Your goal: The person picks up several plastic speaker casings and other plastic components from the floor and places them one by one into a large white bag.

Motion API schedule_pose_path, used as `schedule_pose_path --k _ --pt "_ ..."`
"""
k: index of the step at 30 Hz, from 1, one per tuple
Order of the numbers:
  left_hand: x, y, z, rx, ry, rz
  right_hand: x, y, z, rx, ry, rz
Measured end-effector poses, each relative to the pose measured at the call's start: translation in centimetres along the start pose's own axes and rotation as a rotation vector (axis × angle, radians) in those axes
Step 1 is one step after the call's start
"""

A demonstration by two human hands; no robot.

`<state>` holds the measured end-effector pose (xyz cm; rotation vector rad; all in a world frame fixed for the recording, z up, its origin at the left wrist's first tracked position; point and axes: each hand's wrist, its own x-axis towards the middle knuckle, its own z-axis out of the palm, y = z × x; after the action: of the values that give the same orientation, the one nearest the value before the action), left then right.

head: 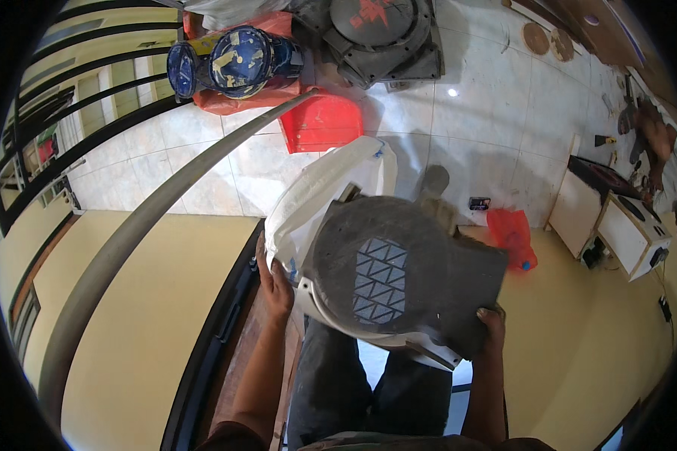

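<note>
A dark grey blower-like plastic housing [429, 265], round with a square outlet on one side, is held tilted above my thighs. A patterned grey patch marks its face, and a pale rim runs along the near edge. My right hand [492, 327] grips its right corner, thumb on top. To the left, my left hand [275, 284] has its fingers around the edge of a white woven sack [310, 197], beside the housing's left side. The sack's mouth stands partly around the housing's far left part. Whether the left palm also bears the housing is hidden.
Beyond the sack lies a red dustpan [324, 127], with a long grey pole [163, 208] running to it. Blue paint-stained buckets [240, 62] and another dark housing [383, 45] stand farther off. Black railings [107, 62] border the left. At right are a red plastic bag [510, 237], speaker-like boxes [603, 208] and another person [651, 138].
</note>
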<state>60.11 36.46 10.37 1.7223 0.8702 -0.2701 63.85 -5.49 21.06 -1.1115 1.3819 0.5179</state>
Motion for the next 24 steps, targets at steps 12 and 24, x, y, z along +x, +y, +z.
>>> schedule_pose_path --k 12,24 --pt "-1.0 1.3 -3.9 0.355 -0.447 0.284 6.7 5.5 1.8 0.115 -0.113 0.257" --pt "-7.0 5.0 5.0 0.221 -0.399 0.031 7.5 10.5 2.6 0.102 0.016 -0.008"
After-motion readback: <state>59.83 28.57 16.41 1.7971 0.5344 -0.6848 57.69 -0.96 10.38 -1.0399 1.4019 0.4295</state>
